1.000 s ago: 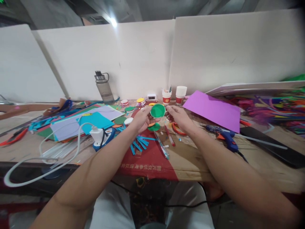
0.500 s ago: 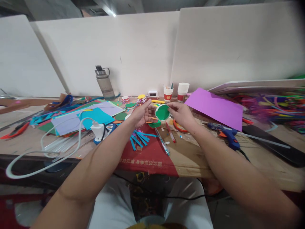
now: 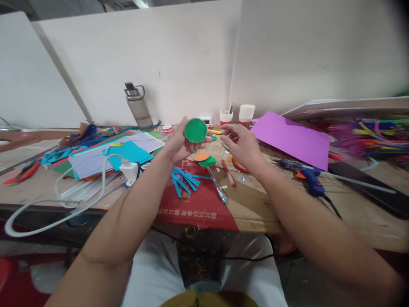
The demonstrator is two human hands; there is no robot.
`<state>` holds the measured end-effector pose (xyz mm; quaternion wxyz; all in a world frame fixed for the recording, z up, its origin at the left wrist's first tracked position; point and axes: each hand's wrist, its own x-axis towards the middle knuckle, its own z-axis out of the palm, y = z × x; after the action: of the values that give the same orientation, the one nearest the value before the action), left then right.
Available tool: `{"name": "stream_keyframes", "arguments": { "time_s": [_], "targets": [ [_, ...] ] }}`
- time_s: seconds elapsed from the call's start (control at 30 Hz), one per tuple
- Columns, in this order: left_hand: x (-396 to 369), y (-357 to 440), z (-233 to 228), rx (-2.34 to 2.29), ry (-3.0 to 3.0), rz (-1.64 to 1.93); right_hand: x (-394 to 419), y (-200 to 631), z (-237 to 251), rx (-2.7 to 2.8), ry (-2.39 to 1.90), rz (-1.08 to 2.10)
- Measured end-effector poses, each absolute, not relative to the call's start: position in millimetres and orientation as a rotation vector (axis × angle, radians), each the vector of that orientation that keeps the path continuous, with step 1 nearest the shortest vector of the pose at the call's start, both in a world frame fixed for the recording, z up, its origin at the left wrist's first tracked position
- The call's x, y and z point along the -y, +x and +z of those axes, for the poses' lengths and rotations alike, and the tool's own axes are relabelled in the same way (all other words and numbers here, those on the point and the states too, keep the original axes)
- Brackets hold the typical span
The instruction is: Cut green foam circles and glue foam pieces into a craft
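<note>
My left hand (image 3: 180, 145) is closed around a shallow round piece with a green face (image 3: 196, 130), turned toward me and held above the table. My right hand (image 3: 241, 145) is off to its right, fingers apart and curved, with nothing visible in them. Below and between the hands, an orange paper disc (image 3: 202, 157) partly overlaps a green paper disc (image 3: 208, 162). Cut strips of blue paper (image 3: 183, 181) lie under my left wrist. A teal pen (image 3: 217, 187) and a red pen (image 3: 228, 174) rest on the cardboard.
A hot glue gun (image 3: 311, 181) and a purple sheet (image 3: 292, 138) lie to the right. Coloured sheets (image 3: 128, 155), a white plug with its cable (image 3: 129, 170) and a grey bottle (image 3: 139, 111) occupy the left. Paper cups (image 3: 247, 111) stand at the back.
The green-faced piece has moved left and up, its face turned more toward me. My right hand has let go of it and is now apart from it; my left hand holds it.
</note>
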<state>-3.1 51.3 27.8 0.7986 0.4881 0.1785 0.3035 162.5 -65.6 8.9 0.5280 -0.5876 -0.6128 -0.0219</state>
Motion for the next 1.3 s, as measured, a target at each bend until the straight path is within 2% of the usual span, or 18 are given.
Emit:
{"name": "stream_keyframes", "arguments": {
  "time_s": [0.13,0.33,0.73,1.3],
  "targets": [
    [-63,-10,36,-0.371,0.875,0.924,66,168,3,1.425,-1.461,-0.025],
    [-69,-9,29,-0.422,0.812,1.020,62,168,-5,1.594,-1.605,-0.001],
    [-66,-5,21,-0.443,0.834,0.941,48,147,-28,2.049,-1.901,0.040],
    [-60,0,16,-0.348,0.889,0.868,61,169,-7,1.922,-1.938,0.186]
  ]
}}
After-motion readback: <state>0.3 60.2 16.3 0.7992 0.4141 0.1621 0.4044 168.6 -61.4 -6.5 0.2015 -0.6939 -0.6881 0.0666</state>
